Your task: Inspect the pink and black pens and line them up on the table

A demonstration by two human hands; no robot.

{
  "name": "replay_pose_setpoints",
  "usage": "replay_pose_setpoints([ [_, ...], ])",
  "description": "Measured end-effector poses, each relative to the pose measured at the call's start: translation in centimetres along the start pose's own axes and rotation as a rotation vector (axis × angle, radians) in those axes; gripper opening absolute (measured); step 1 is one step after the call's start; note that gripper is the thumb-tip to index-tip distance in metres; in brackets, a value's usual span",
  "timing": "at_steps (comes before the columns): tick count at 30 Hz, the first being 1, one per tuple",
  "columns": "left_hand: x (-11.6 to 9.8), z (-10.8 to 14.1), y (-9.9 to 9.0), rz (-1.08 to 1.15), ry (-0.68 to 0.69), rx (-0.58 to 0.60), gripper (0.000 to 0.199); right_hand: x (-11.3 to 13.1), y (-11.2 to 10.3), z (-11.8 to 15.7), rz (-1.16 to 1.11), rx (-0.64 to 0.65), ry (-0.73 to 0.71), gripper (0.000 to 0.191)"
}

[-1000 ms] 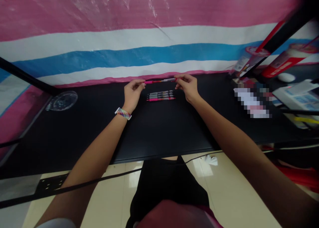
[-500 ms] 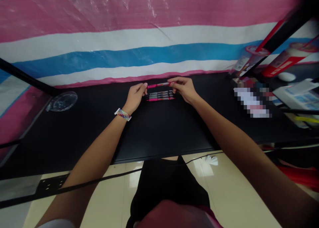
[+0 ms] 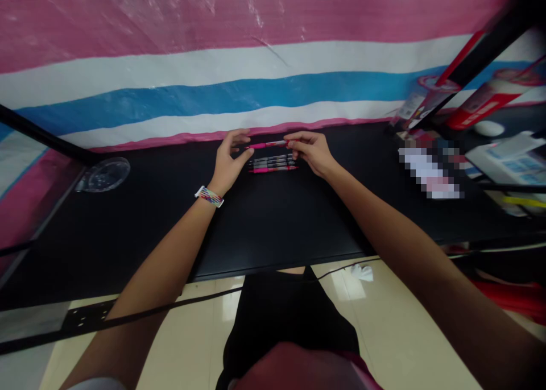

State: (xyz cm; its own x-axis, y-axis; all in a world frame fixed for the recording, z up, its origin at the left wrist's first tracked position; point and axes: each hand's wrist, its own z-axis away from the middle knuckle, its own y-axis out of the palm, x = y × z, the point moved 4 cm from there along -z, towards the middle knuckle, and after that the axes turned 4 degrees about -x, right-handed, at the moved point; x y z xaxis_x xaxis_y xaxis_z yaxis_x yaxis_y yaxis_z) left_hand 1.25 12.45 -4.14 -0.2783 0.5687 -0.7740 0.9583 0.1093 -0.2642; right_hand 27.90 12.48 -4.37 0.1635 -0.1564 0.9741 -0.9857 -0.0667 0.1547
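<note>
A pink pen [image 3: 268, 145] lies crosswise behind a row of pens, its right end pinched between the thumb and fingers of my right hand [image 3: 310, 150]. At its left end, my left hand [image 3: 232, 157] has thumb and fingers spread apart, holding nothing; the thumb tip is close to the pen. Just in front, several grey and black pens [image 3: 273, 162] rest side by side on the black table [image 3: 273, 219]. Nearest to me in that row is another pink pen [image 3: 273, 169].
A clear plastic lid [image 3: 104, 175] is at the left. Toward the right stand a clear cup with a red straw [image 3: 426, 100] and a red and white cup [image 3: 486, 103], near a white rounded object [image 3: 489, 128] and a blue-white box [image 3: 512, 162]. A striped sheet [image 3: 256, 57] hangs behind.
My left hand has opened and let go of the pink pen's left end, its fingers spreading. My right hand still grips the other end.
</note>
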Motion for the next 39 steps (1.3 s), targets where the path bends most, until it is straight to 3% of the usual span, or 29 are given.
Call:
replay_pose_setpoints([
  [3, 0.1, 0.0, 0.0, -0.002, -0.059, 0.000, 0.043, 0.0, 0.0, 0.0, 0.000, -0.003, -0.002, 0.027],
  [8, 0.0, 0.0, -0.1, -0.065, 0.043, 0.004, 0.084, 0.0, 0.0, 0.0, 0.013, -0.009, 0.000, 0.027],
  [12, 0.6, 0.2, 0.2, -0.004, -0.055, 0.009, 0.051, 0.0, 0.1, 0.1, 0.042, -0.010, 0.015, 0.026],
  [14, 0.3, 0.3, 0.6, 0.009, -0.040, 0.015, 0.042, 0.0, 0.2, 0.1, 0.041, -0.013, 0.015, 0.026],
  [19, -1.3, 0.5, 0.8, -0.073, 0.045, -0.044, 0.058, 0.0, 0.3, 0.2, 0.039, -0.026, 0.024, 0.021],
  [22, -1.0, 0.5, 0.7, -0.089, -0.039, -0.016, 0.029, 0.0, 0.4, 0.3, 0.044, -0.021, 0.017, 0.020],
  [26, -0.7, 0.5, 0.7, -0.176, -0.052, 0.049, 0.037, 0.0, 0.4, 0.3, 0.037, -0.031, 0.013, 0.022],
  [32, -1.5, 0.5, 0.8, -0.133, -0.001, -0.018, 0.006, 0.0, 0.4, 0.3, -0.021, -0.038, 0.024, 0.019],
  [39, -2.1, 0.5, 0.7, -0.066, -0.016, -0.055, 0.010, -0.1, 0.7, 0.3, -0.196, 0.022, 0.114, 0.032],
])
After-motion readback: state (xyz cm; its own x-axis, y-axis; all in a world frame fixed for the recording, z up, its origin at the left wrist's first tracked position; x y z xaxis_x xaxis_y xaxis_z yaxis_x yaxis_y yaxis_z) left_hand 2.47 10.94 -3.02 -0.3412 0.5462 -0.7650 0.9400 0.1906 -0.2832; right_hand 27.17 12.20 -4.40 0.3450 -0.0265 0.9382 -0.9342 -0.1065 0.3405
